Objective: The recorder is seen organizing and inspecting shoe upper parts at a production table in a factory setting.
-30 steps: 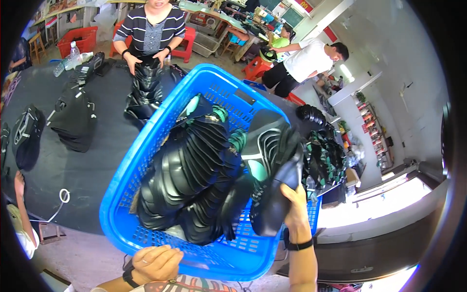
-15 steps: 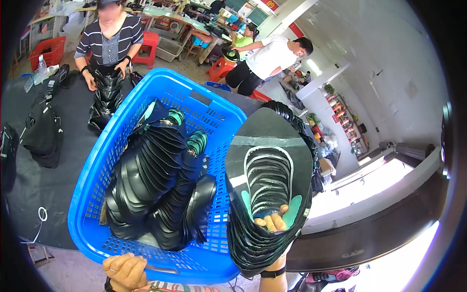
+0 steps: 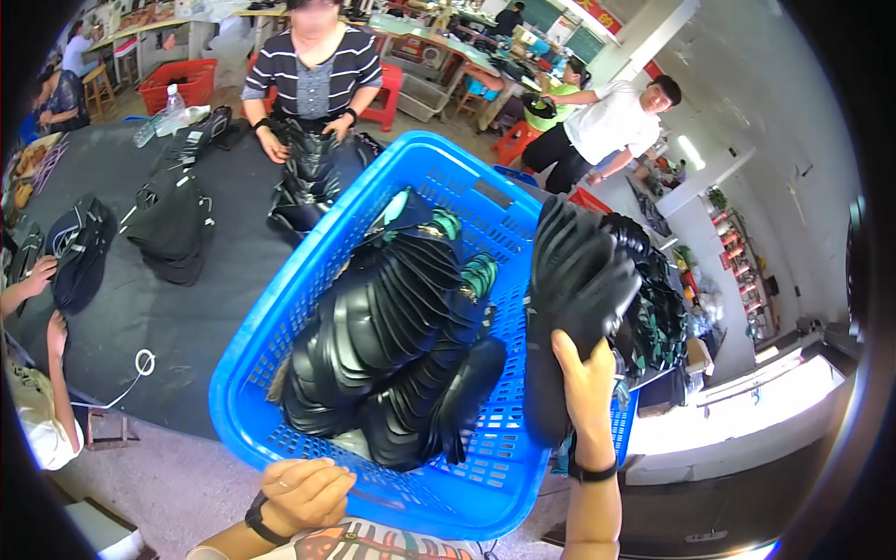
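In the head view, our right hand (image 3: 586, 385) clasps a stack of black shoe pieces (image 3: 569, 271) right of centre, its long axis nearly upright, the fanned end pointing up the frame. Our left hand (image 3: 308, 493), lower left of centre, curls at the blue basket's (image 3: 457, 511) near rim.

Your basket (image 3: 231, 420) is bright blue, its stacked pieces (image 3: 373, 327) glossy black with green ends (image 3: 481, 273) toward one o'clock. Your held stack (image 3: 555, 378) is black. At eleven, a co-worker's top (image 3: 280, 70) is black, white-striped.
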A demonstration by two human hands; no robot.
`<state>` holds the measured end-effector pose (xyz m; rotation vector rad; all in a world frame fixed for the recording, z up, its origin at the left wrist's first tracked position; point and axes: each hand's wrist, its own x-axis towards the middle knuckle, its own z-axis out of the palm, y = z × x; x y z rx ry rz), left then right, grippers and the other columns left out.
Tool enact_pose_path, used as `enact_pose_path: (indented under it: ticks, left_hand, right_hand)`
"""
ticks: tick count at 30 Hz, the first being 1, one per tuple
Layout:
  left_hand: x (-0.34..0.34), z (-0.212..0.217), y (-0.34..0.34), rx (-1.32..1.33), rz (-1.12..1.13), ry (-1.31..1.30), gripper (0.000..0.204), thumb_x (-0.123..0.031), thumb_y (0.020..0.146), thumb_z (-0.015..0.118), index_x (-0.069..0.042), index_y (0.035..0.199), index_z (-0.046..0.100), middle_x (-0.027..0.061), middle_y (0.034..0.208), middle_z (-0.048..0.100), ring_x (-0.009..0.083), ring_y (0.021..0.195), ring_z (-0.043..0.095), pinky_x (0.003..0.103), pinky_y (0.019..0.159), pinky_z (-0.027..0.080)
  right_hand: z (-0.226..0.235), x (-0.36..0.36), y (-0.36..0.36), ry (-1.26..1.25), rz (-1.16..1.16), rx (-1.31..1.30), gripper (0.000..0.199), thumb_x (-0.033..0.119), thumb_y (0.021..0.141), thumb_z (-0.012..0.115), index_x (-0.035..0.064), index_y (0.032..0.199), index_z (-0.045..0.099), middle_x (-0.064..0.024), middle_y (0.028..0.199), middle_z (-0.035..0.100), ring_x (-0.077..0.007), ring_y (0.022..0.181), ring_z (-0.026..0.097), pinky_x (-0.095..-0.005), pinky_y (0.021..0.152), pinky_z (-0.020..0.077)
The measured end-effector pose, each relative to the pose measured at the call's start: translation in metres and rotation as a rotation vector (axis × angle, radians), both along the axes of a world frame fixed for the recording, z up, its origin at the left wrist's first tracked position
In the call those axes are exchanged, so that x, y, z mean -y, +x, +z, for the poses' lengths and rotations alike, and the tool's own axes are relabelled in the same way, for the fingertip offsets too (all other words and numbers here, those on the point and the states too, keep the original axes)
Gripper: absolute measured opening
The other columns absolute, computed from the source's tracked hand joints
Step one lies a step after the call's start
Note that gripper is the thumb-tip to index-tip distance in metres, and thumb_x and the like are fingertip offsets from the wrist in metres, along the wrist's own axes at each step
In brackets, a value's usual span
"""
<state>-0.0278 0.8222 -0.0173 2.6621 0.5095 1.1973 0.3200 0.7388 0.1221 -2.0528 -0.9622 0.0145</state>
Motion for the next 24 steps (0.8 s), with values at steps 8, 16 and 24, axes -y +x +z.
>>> enact_pose_path:
  ticks: [8, 16, 24]
  left_hand:
    - [-0.001, 0.0, 0.001, 0.021, -0.019, 0.015, 0.019, -0.02, 0.074, 0.066, -0.022, 0.092, 0.073, -0.0107, 0.09, 0.071, 0.0088, 0.089, 0.066, 0.029, 0.083, 0.042]
    - [-0.003, -0.007, -0.007, 0.081, -0.085, 0.055, 0.03, -0.031, 0.096, 0.053, -0.012, 0.103, 0.076, 0.0026, 0.103, 0.074, 0.021, 0.101, 0.07, 0.035, 0.088, 0.051]
    - [-0.006, -0.01, -0.012, 0.039, -0.058, 0.153, 0.023, -0.027, 0.094, 0.058, -0.019, 0.107, 0.075, -0.0012, 0.114, 0.072, 0.0183, 0.11, 0.067, 0.034, 0.09, 0.05]
  right_hand:
    - [-0.115, -0.073, 0.088, -0.992, 0.133, 0.166, 0.067, 0.045, 0.091, 0.069, -0.0101, 0.128, 0.058, -0.034, 0.113, 0.067, -0.0471, 0.108, 0.066, -0.05, 0.093, 0.0523]
    - [-0.032, -0.157, 0.042, -1.214, -0.016, 0.561, 0.047, 0.04, 0.087, 0.073, 0.0029, 0.115, 0.071, -0.0223, 0.1, 0.074, -0.0376, 0.098, 0.072, -0.0486, 0.085, 0.0564]
    - [-0.117, -0.279, 0.036, -0.714, 0.689, 0.87, 0.053, 0.013, 0.082, 0.071, 0.0097, 0.134, 0.062, -0.0143, 0.144, 0.058, -0.033, 0.13, 0.057, -0.0451, 0.108, 0.0471]
